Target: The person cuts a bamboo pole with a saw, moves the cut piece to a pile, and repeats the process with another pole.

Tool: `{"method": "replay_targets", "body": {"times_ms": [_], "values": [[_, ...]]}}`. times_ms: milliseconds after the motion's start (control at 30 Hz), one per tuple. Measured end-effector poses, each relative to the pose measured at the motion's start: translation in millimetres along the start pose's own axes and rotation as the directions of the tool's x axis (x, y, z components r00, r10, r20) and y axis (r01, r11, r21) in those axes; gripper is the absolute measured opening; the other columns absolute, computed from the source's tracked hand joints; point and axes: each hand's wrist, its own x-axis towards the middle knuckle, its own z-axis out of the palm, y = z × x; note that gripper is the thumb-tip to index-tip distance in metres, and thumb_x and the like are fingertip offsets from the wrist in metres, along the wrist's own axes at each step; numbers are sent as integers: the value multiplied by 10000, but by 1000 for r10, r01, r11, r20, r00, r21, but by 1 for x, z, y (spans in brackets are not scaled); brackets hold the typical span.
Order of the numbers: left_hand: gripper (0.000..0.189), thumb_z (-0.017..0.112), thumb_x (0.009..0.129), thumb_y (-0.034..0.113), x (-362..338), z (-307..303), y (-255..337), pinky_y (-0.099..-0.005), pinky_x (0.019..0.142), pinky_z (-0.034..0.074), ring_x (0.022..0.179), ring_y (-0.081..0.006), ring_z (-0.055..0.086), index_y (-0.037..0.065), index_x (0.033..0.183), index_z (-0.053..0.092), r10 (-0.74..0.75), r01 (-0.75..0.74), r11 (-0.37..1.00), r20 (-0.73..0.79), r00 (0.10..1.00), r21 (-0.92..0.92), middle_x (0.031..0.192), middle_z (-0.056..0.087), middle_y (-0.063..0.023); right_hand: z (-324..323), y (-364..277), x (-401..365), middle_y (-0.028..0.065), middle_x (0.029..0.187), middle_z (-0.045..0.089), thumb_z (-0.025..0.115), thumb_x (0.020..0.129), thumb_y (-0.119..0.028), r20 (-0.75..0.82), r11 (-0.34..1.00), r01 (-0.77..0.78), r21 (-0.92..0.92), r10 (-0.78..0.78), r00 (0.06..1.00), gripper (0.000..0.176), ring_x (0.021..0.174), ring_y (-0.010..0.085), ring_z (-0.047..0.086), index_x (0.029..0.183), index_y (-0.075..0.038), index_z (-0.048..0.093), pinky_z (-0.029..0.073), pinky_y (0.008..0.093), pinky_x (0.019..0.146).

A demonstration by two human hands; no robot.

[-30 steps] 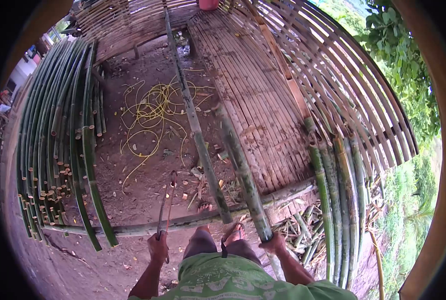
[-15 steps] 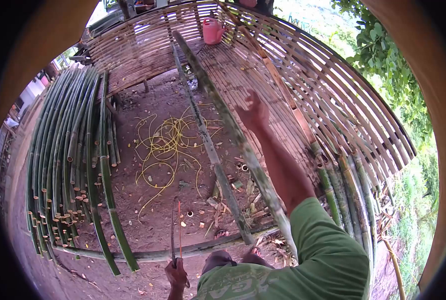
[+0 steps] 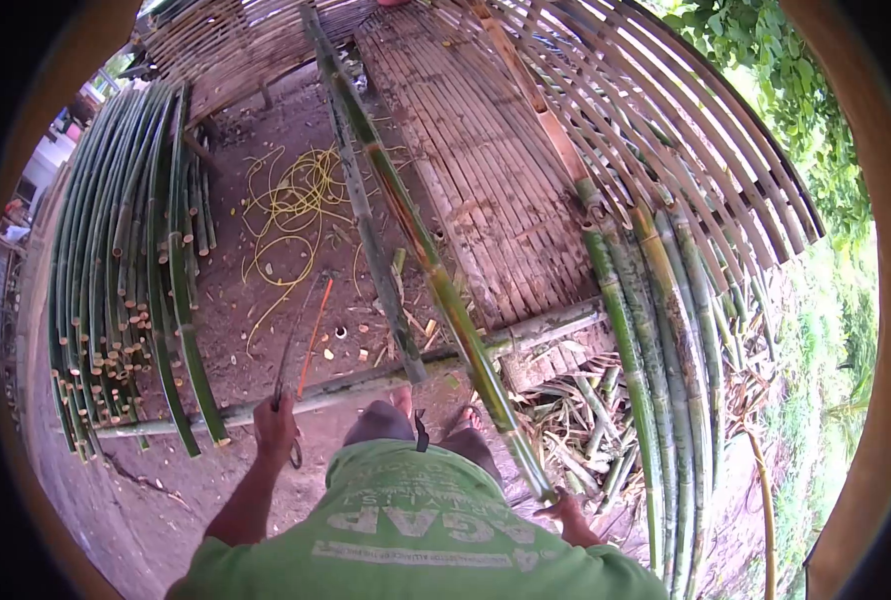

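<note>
My left hand [image 3: 278, 430] is closed around the handle of a slim saw-like tool. A thin dark strip and an orange strip [image 3: 314, 335] stick out past my fingers, and part of a dark loop shows below them. My right hand [image 3: 568, 512] grips the near end of a long green bamboo pole [image 3: 453, 315] with a brown streak, beside my right hip. The pole slants away to the far left, its far end near the slatted platform. A greyer bamboo pole [image 3: 371, 235] lies just to its left, apart at the near end.
A crosswise bamboo pole [image 3: 331, 395] lies low before my feet. Many cut bamboo poles [image 3: 126, 230] are stacked at left, several more [image 3: 656, 370] at right. A yellow hose [image 3: 301, 190] is tangled on the dirt. A slatted bamboo platform [image 3: 486, 170] and scraps [image 3: 586, 415] lie ahead right.
My right hand has come down from open in the air to the pole's near end. The pole now shows a green, brown-streaked side. My view has tilted downward; the tool stays in my left hand.
</note>
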Motion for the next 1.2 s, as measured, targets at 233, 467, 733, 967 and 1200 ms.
{"method": "replay_targets", "body": {"times_ms": [233,467,733,967,1200], "values": [[430,529,944,344,-19,1,13,-340,410,411,408,-170,531,-22,727,591,94,-107,966,68,993,234,479,494,-66,75,5,31,111,1086,680,887,411,-474,140,999,2,-50,5,990,918,1006,247,650,1189,-80,601,515,345,893],[417,536,940,327,-40,-3,20,-337,411,409,414,-168,530,-12,699,573,131,-141,954,57,990,265,495,497,-63,17,-78,29,123,959,711,886,459,-375,197,988,138,-74,-121,973,645,880,221,681,985,-46,711,530,320,835],[437,517,952,347,-57,-2,47,-299,397,397,406,-138,520,21,661,523,144,-158,973,88,986,170,473,475,-35,-59,-272,5,228,1149,604,895,503,-384,-457,667,744,-52,-678,576,1122,1040,357,608,1398,-29,321,486,411,897],[415,541,948,327,-53,-13,21,-308,406,396,411,-124,531,12,679,550,150,-165,973,102,983,164,466,483,-35,-73,-165,-7,184,961,682,874,480,-444,-147,950,298,-93,-309,940,801,884,311,666,1119,-38,613,535,385,798],[361,585,919,284,-36,-17,-38,-354,494,391,496,-155,496,-13,714,600,163,-179,976,125,979,125,525,507,-82,-49,-173,-2,152,901,703,820,490,-432,-233,966,120,-228,-174,957,615,824,284,680,961,-59,689,545,377,765]]}}
